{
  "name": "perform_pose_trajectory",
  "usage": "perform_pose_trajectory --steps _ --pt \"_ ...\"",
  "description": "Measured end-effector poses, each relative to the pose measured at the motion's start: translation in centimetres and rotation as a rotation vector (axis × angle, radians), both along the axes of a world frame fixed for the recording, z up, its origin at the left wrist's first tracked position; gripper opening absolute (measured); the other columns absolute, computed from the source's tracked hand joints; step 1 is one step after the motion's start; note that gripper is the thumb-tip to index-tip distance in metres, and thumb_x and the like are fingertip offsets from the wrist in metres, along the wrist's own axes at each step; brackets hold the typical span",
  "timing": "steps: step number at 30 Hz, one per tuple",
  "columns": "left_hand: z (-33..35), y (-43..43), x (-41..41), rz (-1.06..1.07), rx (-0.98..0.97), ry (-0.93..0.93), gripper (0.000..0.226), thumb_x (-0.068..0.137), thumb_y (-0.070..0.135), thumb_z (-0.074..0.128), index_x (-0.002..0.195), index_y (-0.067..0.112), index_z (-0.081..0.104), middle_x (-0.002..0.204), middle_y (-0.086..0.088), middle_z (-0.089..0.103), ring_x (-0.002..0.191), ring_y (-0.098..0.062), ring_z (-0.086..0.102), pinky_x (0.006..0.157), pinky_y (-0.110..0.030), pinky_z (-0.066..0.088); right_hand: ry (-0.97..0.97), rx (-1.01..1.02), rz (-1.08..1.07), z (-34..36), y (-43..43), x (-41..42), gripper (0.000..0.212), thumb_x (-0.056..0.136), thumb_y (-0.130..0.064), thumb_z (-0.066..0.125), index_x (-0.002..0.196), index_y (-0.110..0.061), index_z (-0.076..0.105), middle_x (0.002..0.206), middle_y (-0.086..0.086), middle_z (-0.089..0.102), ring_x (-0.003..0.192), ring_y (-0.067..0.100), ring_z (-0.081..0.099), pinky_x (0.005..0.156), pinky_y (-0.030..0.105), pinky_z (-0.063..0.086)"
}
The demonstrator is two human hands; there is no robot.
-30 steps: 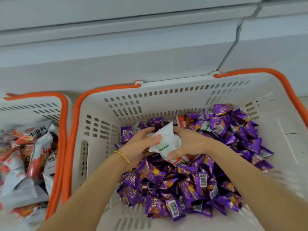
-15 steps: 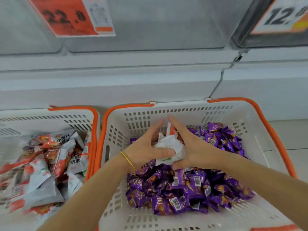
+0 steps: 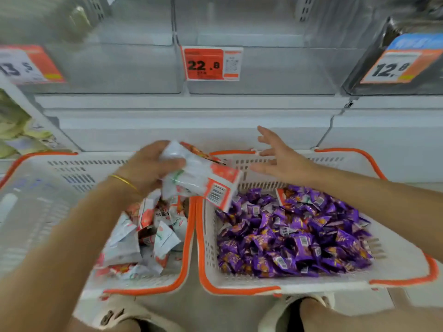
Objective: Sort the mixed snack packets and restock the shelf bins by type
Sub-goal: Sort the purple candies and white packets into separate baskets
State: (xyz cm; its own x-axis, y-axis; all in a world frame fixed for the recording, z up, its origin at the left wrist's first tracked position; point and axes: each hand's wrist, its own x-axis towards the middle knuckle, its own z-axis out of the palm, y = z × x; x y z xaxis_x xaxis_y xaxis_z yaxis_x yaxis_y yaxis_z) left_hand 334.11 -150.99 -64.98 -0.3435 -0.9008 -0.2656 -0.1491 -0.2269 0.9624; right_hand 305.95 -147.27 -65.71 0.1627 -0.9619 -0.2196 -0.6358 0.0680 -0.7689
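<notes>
Watching the head cam feed. Step in hand imo: pulling strays out of the purple pile. The white-and-red packets (image 3: 203, 178) are bunched in the left hand (image 3: 148, 164), fingers curled round them. They hang over the left rim of the right basket (image 3: 239, 290), barcode end down. Right hand (image 3: 280, 156) is free, fingers spread, above that basket's far rim, touching nothing afaict.

Next move prob = drop the bunch into the left basket (image 3: 148, 288), right beside it, onto the matching pile (image 3: 143, 236). Just a short swing left + let go. One more red-edged packet (image 3: 281, 195) sits on the purple packets (image 3: 299, 236) toward the right basket's back, so I'd guess it goes next.

Materials: packets are glossy crinkly film, pillow-shaped w/ crimped ends, prob slippery in a bunch. Baskets = stiff white slotted plastic w/ orange rims. Clear shelf bins (image 3: 275, 68) sit above and behind the right basket, price tags (image 3: 212, 63) on front.
</notes>
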Motion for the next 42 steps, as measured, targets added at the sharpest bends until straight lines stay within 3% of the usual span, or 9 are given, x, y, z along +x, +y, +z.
perform_pose_trajectory --steps 3,6,12,18,21,26,32,37,42 --pt "-0.7 -0.7 6.4 0.208 0.054 -0.02 0.018 0.089 -0.005 0.051 0.097 0.009 0.059 0.074 -0.003 0.069 0.06 -0.011 0.066 0.054 -0.024 0.056 0.103 0.091 -0.082 -3.7 0.3 0.0 0.08 0.093 -0.036 0.055 0.152 -0.022 0.003 0.157 0.005 0.018 0.134 0.022 0.038 0.1 0.027 0.033" --pt "-3.9 -0.1 10.6 0.409 0.173 -0.083 0.026 0.093 0.002 0.05 0.119 0.003 0.052 0.099 -0.016 0.063 0.07 -0.019 0.067 0.054 -0.032 0.057 0.214 0.19 -0.133 -8.3 1.0 0.2 0.067 0.098 -0.026 0.05 0.152 -0.016 0.012 0.155 0.01 0.024 0.134 0.028 0.037 0.106 0.034 0.031" --pt "-8.2 0.8 10.6 0.265 -0.13 -1.079 0.062 0.092 0.034 0.055 0.145 0.011 0.031 0.148 -0.025 0.027 0.137 -0.039 0.026 0.112 -0.049 0.021 0.51 0.213 0.014 -14.3 -0.4 1.6 0.033 0.095 -0.002 0.045 0.126 -0.007 0.055 0.131 0.013 0.056 0.119 0.029 0.052 0.099 0.038 0.042" --pt "-6.6 3.6 -3.1 -0.106 -0.633 -0.664 0.026 0.093 0.004 0.047 0.116 0.008 0.059 0.112 -0.006 0.057 0.093 -0.016 0.056 0.08 -0.023 0.045 0.665 0.285 0.165 -20.7 -1.9 3.5 0.019 0.092 -0.001 0.044 0.104 -0.007 0.058 0.107 0.016 0.062 0.094 0.032 0.059 0.077 0.04 0.049" --pt "-10.9 3.3 -9.2 -0.353 -0.302 -0.61 0.031 0.095 0.004 0.042 0.122 0.01 0.057 0.12 -0.005 0.058 0.108 -0.017 0.056 0.092 -0.02 0.04 0.866 0.318 0.095 -22.6 -2.0 1.7 0.023 0.093 -0.01 0.046 0.111 -0.008 0.06 0.113 0.012 0.062 0.104 0.032 0.06 0.079 0.041 0.047" --pt "-20.0 1.8 -13.8 -0.277 0.198 -0.851 0.031 0.099 0.013 0.037 0.122 0.002 0.053 0.125 -0.016 0.057 0.113 -0.031 0.054 0.093 -0.034 0.043 0.799 0.326 0.107 -25.1 -2.8 -0.7 0.036 0.095 -0.043 0.045 0.11 -0.013 0.058 0.114 0.008 0.061 0.119 0.031 0.045 0.085 0.04 0.044" --pt "-24.9 2.2 -14.3 -0.675 0.109 -1.317 0.035 0.1 0.009 0.03 0.127 0.003 0.051 0.13 -0.014 0.051 0.118 -0.031 0.05 0.094 -0.035 0.041 0.74 0.38 0.025 -26.0 -3.7 0.2 0.03 0.094 -0.039 0.05 0.109 -0.015 0.059 0.118 0.007 0.061 0.129 0.032 0.036 0.091 0.041 0.041" --pt "-26.6 2.8 -14.3 -0.435 0.395 -0.997 0.036 0.102 0.02 0.033 0.126 0.0 0.05 0.129 -0.022 0.051 0.118 -0.035 0.049 0.098 -0.037 0.041 0.768 0.345 -0.107 -24.6 -2.7 -1.6 0.02 0.093 -0.037 0.053 0.087 -0.019 0.057 0.109 0.006 0.063 0.123 0.028 0.04 0.095 0.041 0.035" --pt "-25.0 2.8 -14.4 -0.269 0.516 -0.781 0.035 0.099 0.018 0.043 0.128 0.001 0.053 0.129 -0.018 0.056 0.119 -0.032 0.052 0.1 -0.035 0.043 0.804 0.26 -0.234 -21.7 -1.0 -4.0 0.026 0.093 -0.041 0.055 0.097 -0.016 0.061 0.108 0.007 0.063 0.121 0.029 0.041 0.095 0.041 0.035"
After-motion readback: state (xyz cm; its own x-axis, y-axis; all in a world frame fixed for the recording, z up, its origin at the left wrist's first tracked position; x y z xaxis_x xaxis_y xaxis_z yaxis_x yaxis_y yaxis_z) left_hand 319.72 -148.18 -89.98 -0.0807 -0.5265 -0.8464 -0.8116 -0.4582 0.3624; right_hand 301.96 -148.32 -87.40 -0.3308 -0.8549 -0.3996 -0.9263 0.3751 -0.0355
